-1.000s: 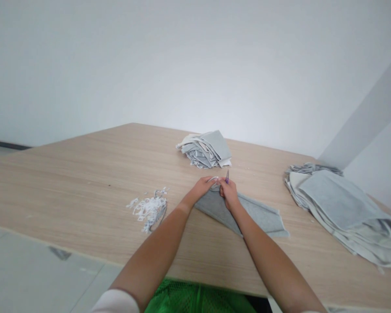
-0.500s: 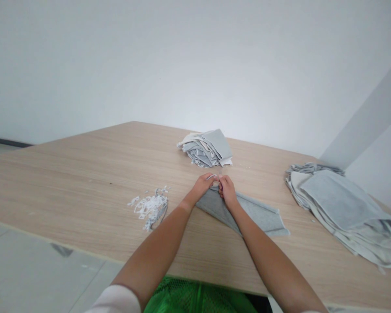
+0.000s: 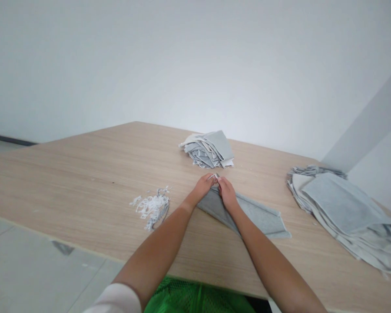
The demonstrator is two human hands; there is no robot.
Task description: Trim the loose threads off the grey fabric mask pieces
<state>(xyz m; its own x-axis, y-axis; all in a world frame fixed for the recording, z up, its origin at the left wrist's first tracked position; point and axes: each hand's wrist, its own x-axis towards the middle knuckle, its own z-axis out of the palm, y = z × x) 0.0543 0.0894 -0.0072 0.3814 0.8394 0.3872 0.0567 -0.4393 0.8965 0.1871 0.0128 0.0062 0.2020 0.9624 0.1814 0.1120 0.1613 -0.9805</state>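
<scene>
A grey fabric piece lies slantwise on the table under my wrists, its far left end gathered up at my fingers. My left hand is closed, pinching that end of the fabric, where a white edge or thread shows at the fingertips. Against it, my right hand is closed around a small pointed metal tool; only its tip shows, so its exact kind cannot be made out. Left of my left forearm is a loose heap of white and grey thread scraps.
A pile of folded grey and cream fabric pieces sits beyond my hands. On the right, a larger stack of grey fabric reaches toward the table's right side. A white wall stands behind the table.
My right hand has turned, so the tool's tip swings from pointing up and away to lying close by my left fingertips. My left hand keeps its pinch on the fabric.
</scene>
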